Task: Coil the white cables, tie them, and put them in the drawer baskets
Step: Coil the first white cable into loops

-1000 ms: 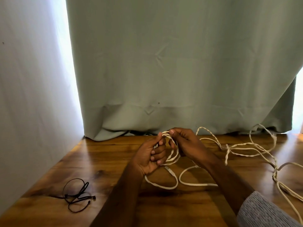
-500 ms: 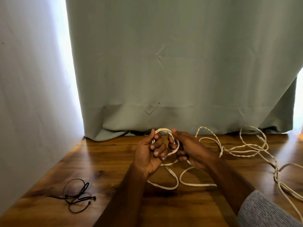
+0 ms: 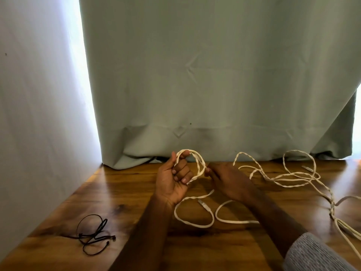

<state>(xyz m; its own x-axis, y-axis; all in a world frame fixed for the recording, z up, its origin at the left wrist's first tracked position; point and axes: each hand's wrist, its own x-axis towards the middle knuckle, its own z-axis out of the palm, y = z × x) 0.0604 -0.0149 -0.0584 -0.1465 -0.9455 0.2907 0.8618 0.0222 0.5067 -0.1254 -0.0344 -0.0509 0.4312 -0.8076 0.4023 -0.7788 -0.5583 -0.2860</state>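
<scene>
A long white cable (image 3: 289, 178) sprawls in loose twisted loops over the right half of the wooden table (image 3: 121, 194). My left hand (image 3: 173, 180) is raised palm-up and grips a small coil of the cable (image 3: 197, 163), with loops wrapped around its curled fingers. My right hand (image 3: 226, 179) pinches the coil's right side, back of the hand toward me. A free end with a white connector (image 3: 204, 205) lies on the table below the hands, beside a slack loop (image 3: 193, 223). No drawer or basket is in view.
A thin black cord (image 3: 93, 235) lies tangled at the front left of the table. A pale green curtain (image 3: 214, 75) hangs along the table's back edge. A white wall (image 3: 39, 114) closes the left side.
The coil has been lifted higher in my left hand and another loop laid on it. The loose cable on the right has been drawn in toward the hands.
</scene>
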